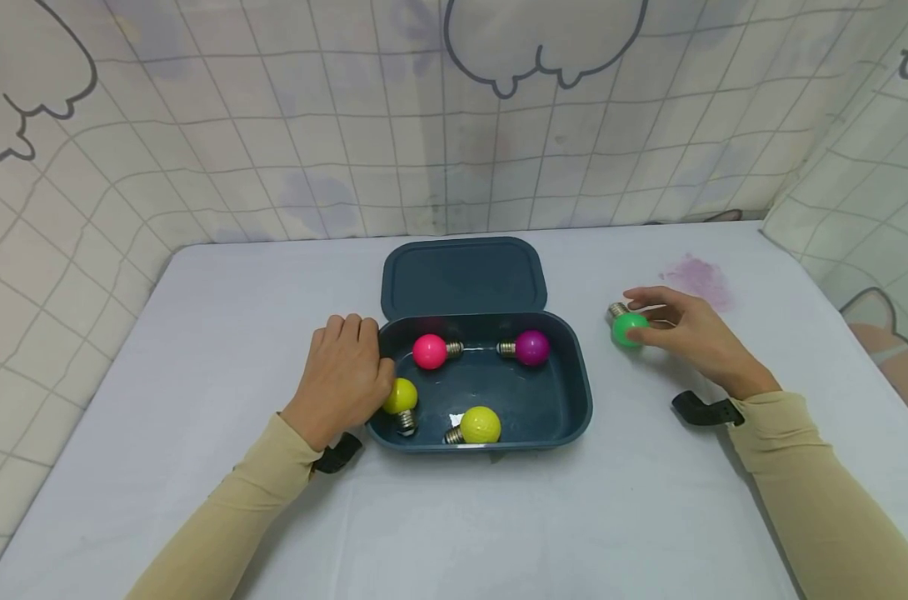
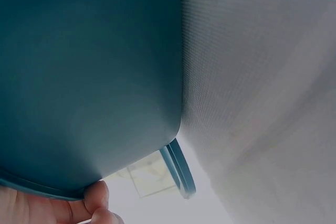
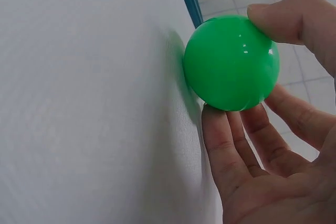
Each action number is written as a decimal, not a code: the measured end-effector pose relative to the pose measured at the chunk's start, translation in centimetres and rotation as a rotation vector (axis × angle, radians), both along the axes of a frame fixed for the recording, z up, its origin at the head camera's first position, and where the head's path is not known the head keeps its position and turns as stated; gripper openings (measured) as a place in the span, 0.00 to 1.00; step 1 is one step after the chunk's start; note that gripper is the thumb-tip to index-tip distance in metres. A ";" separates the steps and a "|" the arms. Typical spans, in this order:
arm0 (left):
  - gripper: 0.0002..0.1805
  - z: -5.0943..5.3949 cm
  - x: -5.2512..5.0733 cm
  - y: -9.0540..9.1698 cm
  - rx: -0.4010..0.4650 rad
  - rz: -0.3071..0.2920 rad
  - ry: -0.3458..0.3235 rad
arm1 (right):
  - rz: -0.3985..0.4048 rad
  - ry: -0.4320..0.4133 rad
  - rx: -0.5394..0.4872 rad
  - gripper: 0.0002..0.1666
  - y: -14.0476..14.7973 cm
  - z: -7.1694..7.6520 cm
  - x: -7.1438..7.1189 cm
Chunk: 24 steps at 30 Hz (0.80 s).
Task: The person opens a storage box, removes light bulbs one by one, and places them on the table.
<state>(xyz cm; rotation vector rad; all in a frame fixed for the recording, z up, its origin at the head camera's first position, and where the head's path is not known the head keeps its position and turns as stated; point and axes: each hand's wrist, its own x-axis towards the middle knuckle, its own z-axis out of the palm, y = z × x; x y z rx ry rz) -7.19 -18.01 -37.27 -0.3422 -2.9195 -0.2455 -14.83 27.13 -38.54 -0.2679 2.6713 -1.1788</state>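
Pinched between thumb and fingers of the right hand: a glossy green globe-shaped light bulb, smooth and evenly coloured, with small white highlights and a silvery threaded base aimed towards the far edge of the white cloth-covered table. Located right of, and apart from, an open dark teal round-cornered rectangular box; impossible to tell whether touching the cloth or just above it.

Inside the box, along the far side: a bright pink globe bulb at left and a deep purple globe bulb at right, bases facing each other. By the left wall, a yellow globe bulb, base towards the near side; at the near wall, a crinkled-looking yellow bulb, base pointing left. Just behind the box, a matching flat teal lid.

Curled over the box's left rim, gripping it: the left hand.
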 end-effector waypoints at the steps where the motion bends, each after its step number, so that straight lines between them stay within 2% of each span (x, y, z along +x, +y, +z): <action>1: 0.10 0.0 0.0 0.0 0.000 0.001 -0.001 | -0.002 0.001 0.005 0.39 0.0 0.0 0.0; 12: 0.10 -0.2 -0.1 -0.1 -0.002 -0.006 0.023 | -0.024 0.000 0.012 0.40 0.0 0.0 -0.1; 24: 0.12 -0.1 -0.1 -0.1 -0.001 0.006 -0.006 | -0.046 0.003 0.005 0.41 0.0 0.7 0.2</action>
